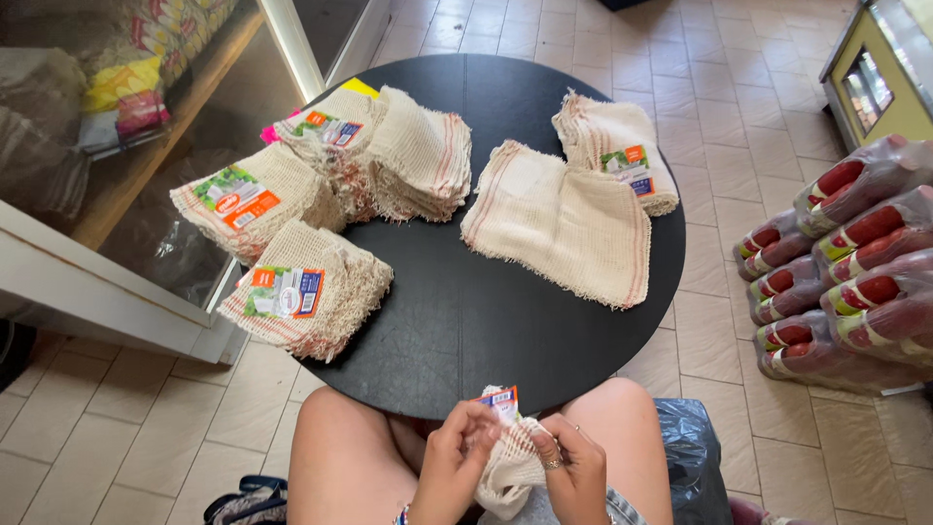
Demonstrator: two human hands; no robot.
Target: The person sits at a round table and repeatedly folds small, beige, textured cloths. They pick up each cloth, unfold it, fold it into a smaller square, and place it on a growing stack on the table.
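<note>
I sit at a round black table (pixel 486 321). My left hand (pixel 452 457) and my right hand (pixel 569 462) are both closed on a folded cream woven cloth (pixel 510 472) above my lap; a small paper label (pixel 502 401) sticks up from its top between my fingers. A ring shows on my right hand. On the table lie an unfolded cream cloth with red edge stripes (pixel 559 222), a folded labelled cloth (pixel 617 151) behind it, and stacks of labelled folded cloths (pixel 306 292) on the left.
More cloth stacks (pixel 243 199) (pixel 418 156) overhang the table's left edge beside a glass-fronted counter (pixel 126 194). Shrink-wrapped packs of bottles (pixel 846 282) lie on the tiled floor at right. A dark plastic bag (pixel 692 457) sits by my right knee, a bag (pixel 248 501) by my left.
</note>
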